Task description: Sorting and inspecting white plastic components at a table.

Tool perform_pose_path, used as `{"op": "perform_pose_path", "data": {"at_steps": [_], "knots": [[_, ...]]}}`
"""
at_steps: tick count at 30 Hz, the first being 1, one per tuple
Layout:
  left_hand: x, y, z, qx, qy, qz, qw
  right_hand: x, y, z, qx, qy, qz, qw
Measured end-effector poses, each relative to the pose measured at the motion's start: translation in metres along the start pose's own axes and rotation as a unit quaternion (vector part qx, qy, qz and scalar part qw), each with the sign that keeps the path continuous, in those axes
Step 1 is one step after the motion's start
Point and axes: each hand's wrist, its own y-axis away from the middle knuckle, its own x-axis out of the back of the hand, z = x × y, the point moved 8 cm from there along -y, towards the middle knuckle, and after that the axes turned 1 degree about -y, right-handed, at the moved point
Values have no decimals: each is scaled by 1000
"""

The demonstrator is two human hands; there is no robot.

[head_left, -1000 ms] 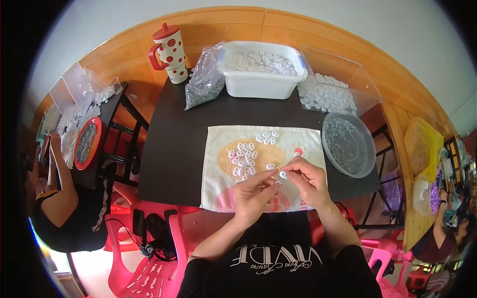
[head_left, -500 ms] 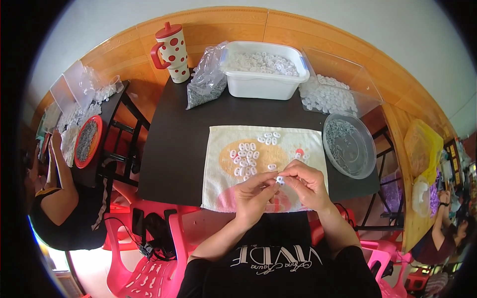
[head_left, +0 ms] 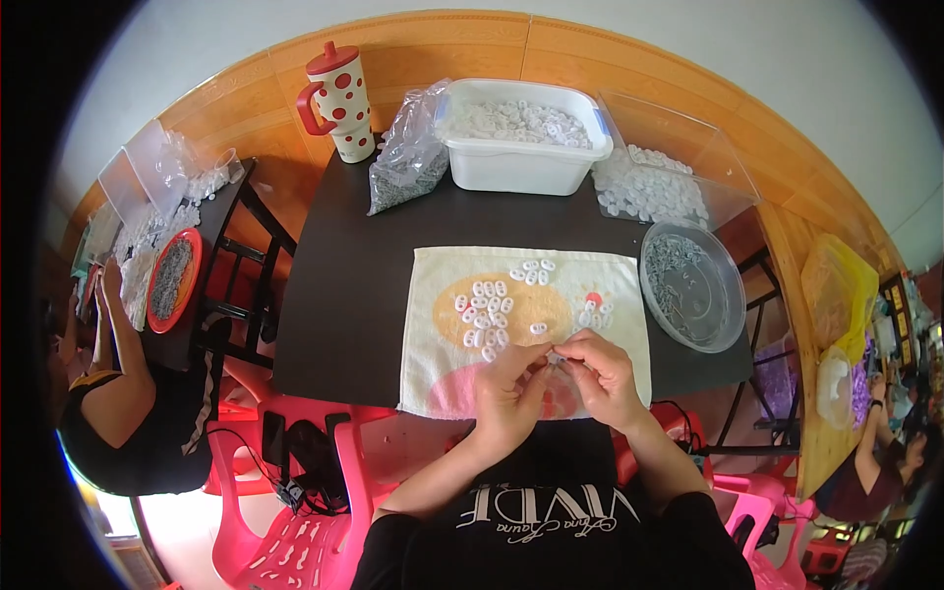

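Observation:
Over the front part of a cream towel (head_left: 433,379), my two hands meet fingertip to fingertip. My left hand (head_left: 509,388) and my right hand (head_left: 603,379) both pinch a small white oval plastic piece (head_left: 554,359), mostly covered by the fingers. Beyond my left hand lies a loose cluster of similar white two-holed pieces (head_left: 482,317). A smaller group of these pieces (head_left: 531,272) rests near the towel's far edge. One lone piece (head_left: 538,327) sits just past my fingertips, and several more (head_left: 595,315) lie beyond my right hand.
At the back stand a dotted tumbler (head_left: 339,103), a clear bag of small grey parts (head_left: 408,162), a white tub (head_left: 521,169) and a clear bin of white parts (head_left: 654,187). A round clear tray (head_left: 693,285) sits right. People work at both sides; a pink chair (head_left: 295,531) stands left.
My fingers have closed further over the white piece, which showed more clearly before. Both hands have shifted slightly, my left one to the right. More pieces beyond my right hand are now uncovered.

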Motion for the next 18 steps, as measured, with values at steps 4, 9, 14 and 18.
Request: {"op": "perform_pose_path", "data": {"at_steps": [4,9,14,18], "knots": [[-1,-6,11,-45,-132,-9,990,-2,1,9,9,-1,-6,1000],[0,-8,12,-54,-176,-32,982,-6,5,2,66,93,-19,993],[-6,-6,10,-84,-222,-86,968,-15,15,-7,147,188,-41,970],[-7,-7,11,-88,-223,-104,965,-18,22,-7,155,210,-75,963]]}}
